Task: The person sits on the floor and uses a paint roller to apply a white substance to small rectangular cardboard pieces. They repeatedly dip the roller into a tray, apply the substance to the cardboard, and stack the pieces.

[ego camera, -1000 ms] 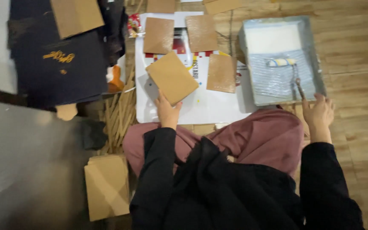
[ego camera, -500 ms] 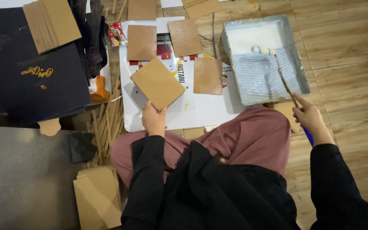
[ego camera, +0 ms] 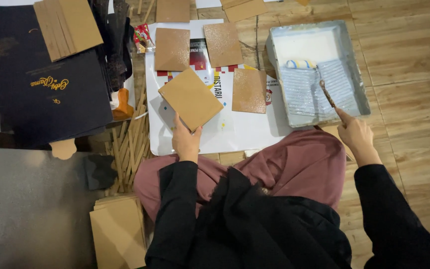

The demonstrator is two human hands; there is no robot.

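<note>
Two hands are working apart: the left hand point(ego camera: 186, 142) is pinching a brown square board point(ego camera: 190, 99) over the white sheet point(ego camera: 235, 132), and the right hand point(ego camera: 355, 135) is gripping a roller handle point(ego camera: 328, 95) reaching into the grey paint tray point(ego camera: 354, 79). Drips could be spotting the wooden floor point(ego camera: 409, 109) or the farther coated boards point(ego camera: 249, 90).

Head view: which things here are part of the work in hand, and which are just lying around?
In use:
left hand holding brown square board
right hand holding roller handle
paint tray
white sheet with three boards

Lying about:
dark folder
wooden sticks
cardboard stack
</note>
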